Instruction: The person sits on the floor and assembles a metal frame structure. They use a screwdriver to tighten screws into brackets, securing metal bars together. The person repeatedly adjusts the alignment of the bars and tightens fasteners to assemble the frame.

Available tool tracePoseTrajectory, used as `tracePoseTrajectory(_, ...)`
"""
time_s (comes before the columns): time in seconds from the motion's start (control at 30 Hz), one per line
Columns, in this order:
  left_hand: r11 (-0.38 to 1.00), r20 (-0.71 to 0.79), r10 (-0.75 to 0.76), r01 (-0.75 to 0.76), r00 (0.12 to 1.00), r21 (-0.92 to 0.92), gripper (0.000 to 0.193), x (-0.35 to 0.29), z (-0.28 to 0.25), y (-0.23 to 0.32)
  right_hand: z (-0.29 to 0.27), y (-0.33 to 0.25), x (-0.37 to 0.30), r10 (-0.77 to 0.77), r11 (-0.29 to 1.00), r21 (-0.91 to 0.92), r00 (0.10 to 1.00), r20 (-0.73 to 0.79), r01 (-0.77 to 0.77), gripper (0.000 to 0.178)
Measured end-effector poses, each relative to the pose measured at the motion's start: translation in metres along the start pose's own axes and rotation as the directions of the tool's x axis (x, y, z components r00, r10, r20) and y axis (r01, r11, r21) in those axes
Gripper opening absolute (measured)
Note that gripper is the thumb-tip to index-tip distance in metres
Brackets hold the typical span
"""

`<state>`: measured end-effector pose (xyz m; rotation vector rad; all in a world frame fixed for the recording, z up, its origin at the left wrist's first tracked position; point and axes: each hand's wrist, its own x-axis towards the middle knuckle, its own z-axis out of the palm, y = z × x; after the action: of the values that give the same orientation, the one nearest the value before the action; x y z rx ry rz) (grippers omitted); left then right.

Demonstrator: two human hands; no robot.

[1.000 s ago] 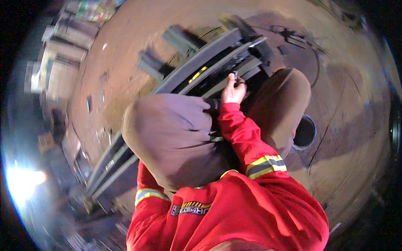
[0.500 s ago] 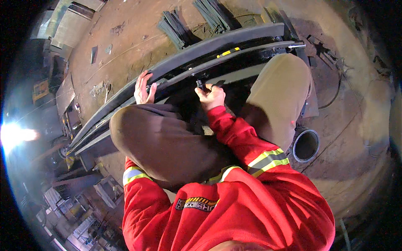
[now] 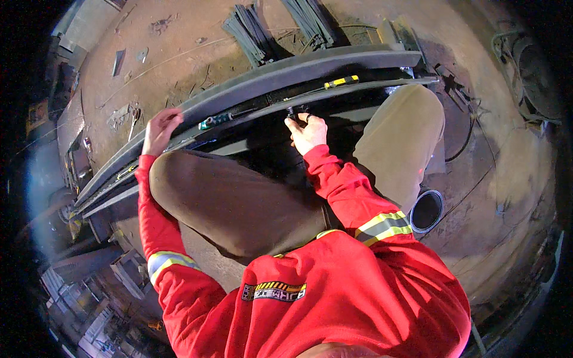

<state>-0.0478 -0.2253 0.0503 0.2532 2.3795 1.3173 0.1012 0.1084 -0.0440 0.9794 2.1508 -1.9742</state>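
Long dark metal beams (image 3: 256,82) run side by side across my front, bending with the lens. At the far beam's left part, my left hand (image 3: 160,132) has its fingers stretched out and loosely bent, with nothing seen in them. My right hand (image 3: 309,132) is closed on a small dark cylindrical fitting (image 3: 291,112), held against the nearer beam edge; the fingers hide much of it. In the channel between the beams lie a green-and-dark hand tool (image 3: 216,120) and a yellow-and-black handled tool (image 3: 342,82).
Two bundles of dark metal strips (image 3: 249,34) lie on the dirt floor beyond the beams. A short pipe piece (image 3: 427,210) stands beside my right leg. Cables (image 3: 474,137) trail over the floor at right. Scrap and pallets (image 3: 128,271) crowd the lower left.
My left hand has moved left along the beams, uncovering the green tool. My right hand stays closed near the same beam edge. The bright flare at left has gone.
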Motion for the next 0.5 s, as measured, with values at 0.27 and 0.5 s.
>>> tracePoseTrajectory(0.27,0.900,-0.005,0.146,-0.131,0.989,0.415,0.015,-0.032,0.079,0.140,0.007,0.001,-0.003,0.128,0.880,0.466,0.990,-0.050,-0.091,0.025)
tracePoseTrajectory(0.5,0.934,0.131,-0.326,0.340,0.936,-0.107,0.048,-0.016,0.237,0.071,0.020,0.060,0.020,-0.159,0.975,0.141,0.984,-0.082,0.169,0.018)
